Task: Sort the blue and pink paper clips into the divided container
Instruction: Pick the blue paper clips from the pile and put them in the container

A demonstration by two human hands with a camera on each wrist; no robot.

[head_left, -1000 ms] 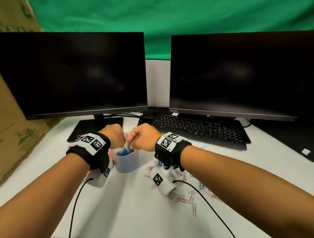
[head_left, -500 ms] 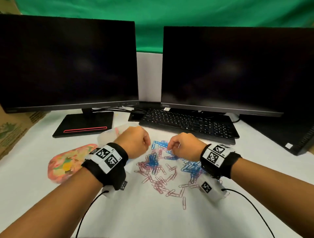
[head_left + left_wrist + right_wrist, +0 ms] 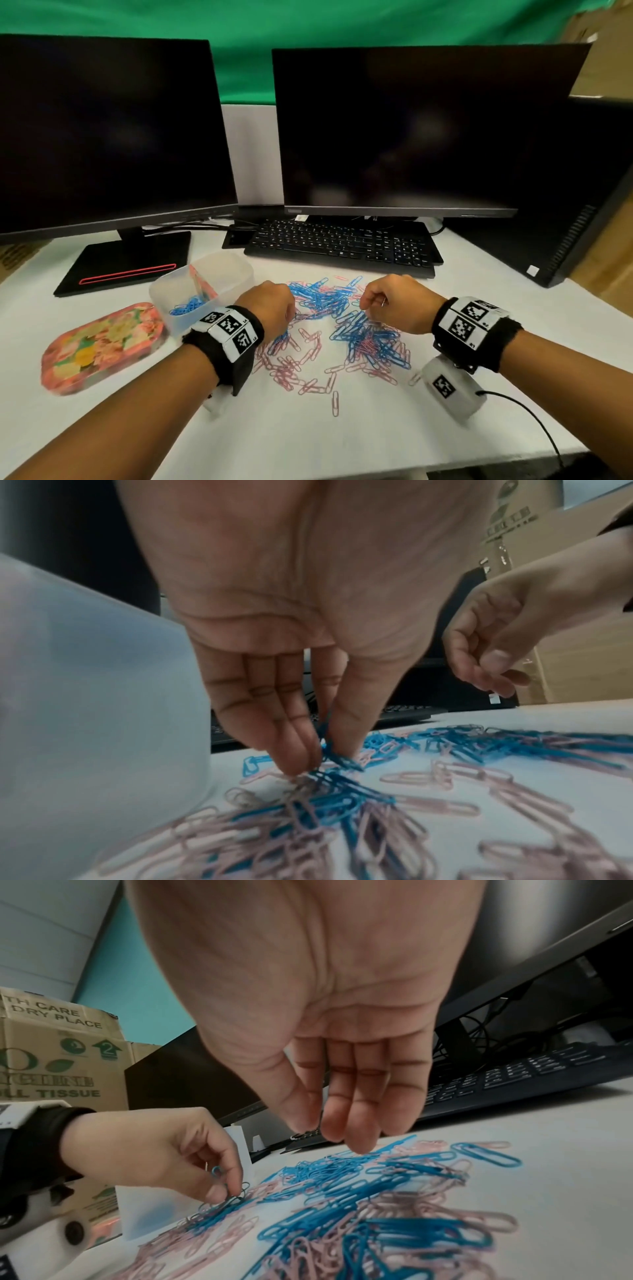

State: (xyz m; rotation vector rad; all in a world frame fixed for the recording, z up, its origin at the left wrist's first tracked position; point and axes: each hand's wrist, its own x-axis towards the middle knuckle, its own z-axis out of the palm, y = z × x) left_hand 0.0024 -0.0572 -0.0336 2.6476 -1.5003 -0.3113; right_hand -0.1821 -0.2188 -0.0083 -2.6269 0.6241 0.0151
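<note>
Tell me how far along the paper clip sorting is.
Early stage. Done: a small bunch of blue clips lies in one compartment of the divided container; a few pink ones show in the other. In hand: the left hand pinches blue clips from the pile; the right hand hovers above it, holding nothing. Left: most clips, still mixed on the table.

white table (image 3: pixel 342 442) | clips (image 3: pixel 342 329), container (image 3: pixel 191 291), lid (image 3: pixel 102 346) (floral), keyboard (image 3: pixel 342 240)

Both forearms reach forward over the tabletop, the left hand (image 3: pixel 274 631) pointing down with thumb and fingertips (image 3: pixel 298 756) pinched together at the surface, the right hand (image 3: pixel 318 1010) hovering, its fingers (image 3: pixel 356 1115) hanging loosely downward, holding nothing.
</note>
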